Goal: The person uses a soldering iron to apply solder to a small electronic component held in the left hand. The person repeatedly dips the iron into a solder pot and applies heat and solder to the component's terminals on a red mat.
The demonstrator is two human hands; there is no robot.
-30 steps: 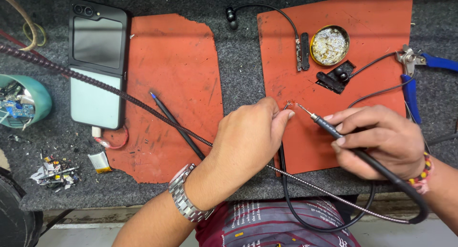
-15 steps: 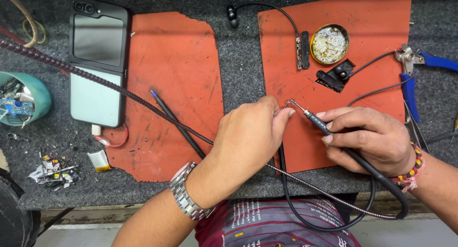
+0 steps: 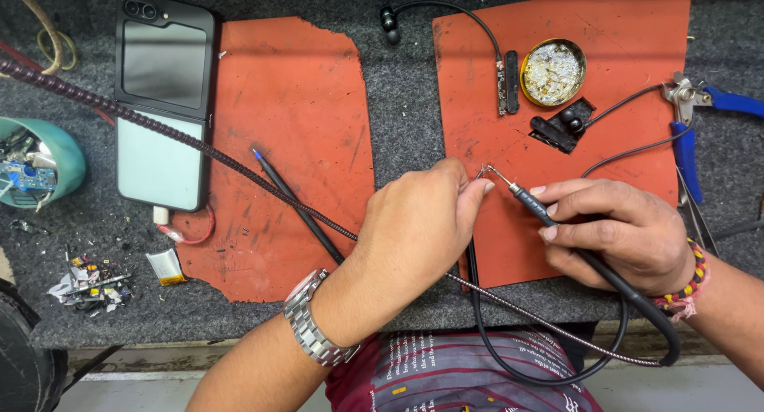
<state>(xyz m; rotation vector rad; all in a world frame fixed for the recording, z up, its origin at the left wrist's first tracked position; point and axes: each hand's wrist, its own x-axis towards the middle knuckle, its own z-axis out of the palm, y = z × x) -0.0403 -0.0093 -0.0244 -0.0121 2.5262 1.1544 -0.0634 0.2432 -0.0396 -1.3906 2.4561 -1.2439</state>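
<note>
A person solders at a grey felt-covered tabletop (image 3: 398, 101), the right hand (image 3: 621, 233) closed in a pen-like grip around a black soldering iron (image 3: 557, 221) whose tip meets a fine wire end (image 3: 483, 173) pinched shut between the fingertips of the left hand (image 3: 418, 229), over the near edge of the right-hand orange work mat (image 3: 621, 125). The joint appears to be in the making; the next move, by the look of it, calls for a steady tip and a firm pinch on the wire so the contact does not slip. Toward the tabletop's far right, a round brass tin (image 3: 553, 71) holds a pale, crumbly mass, likely tip-cleaning material or flux, just beside a black earphone housing (image 3: 561, 127) lying open. At the left edge, a teal cup (image 3: 64, 153) holds small blue circuit boards and scraps. A folding phone (image 3: 163, 101) lies by the far left corner beside the left-hand orange mat (image 3: 286, 141), and blue-handled pliers (image 3: 692, 129) rest at the right edge.
</note>
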